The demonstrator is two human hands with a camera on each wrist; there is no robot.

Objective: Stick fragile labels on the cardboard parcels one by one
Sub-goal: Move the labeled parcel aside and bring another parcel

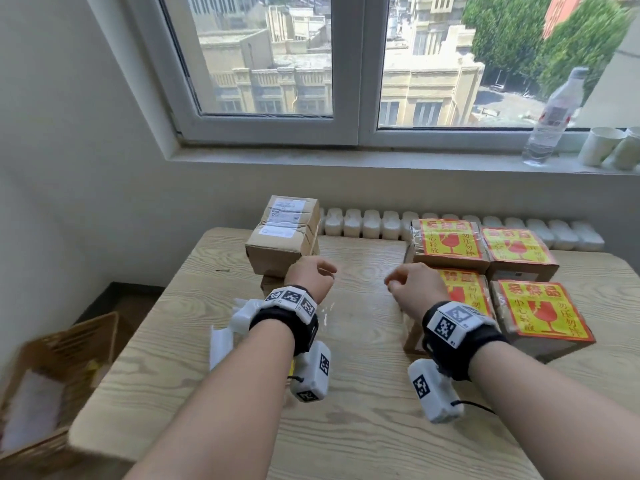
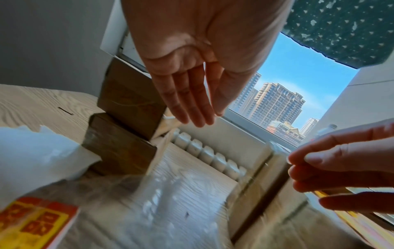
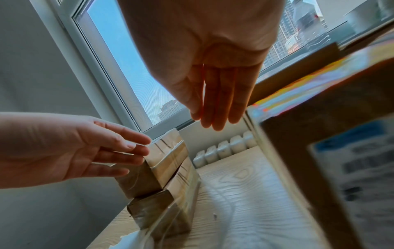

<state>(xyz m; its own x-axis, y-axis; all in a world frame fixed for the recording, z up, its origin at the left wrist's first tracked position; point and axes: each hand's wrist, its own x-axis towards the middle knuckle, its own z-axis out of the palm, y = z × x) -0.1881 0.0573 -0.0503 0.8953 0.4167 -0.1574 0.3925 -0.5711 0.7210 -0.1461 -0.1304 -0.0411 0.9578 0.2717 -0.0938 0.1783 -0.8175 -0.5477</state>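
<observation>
Above the pale wood-grain table (image 1: pixel 346 427), the left hand (image 1: pixel 310 277) and right hand (image 1: pixel 415 289) hover with straight, relaxed fingers, empty. The unlabelled brown cardboard parcel stack (image 1: pixel 282 237) lies at eleven o'clock just beyond the left hand; four cardboard parcels with red-and-yellow fragile labels (image 1: pixel 502 271) lie at two o'clock.

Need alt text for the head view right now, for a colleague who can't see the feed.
Both hands, left hand and right hand, hang empty over a wooden table. Two unlabeled parcels sit stacked at left; four parcels with red-and-yellow fragile labels sit at right, below a window.
</observation>
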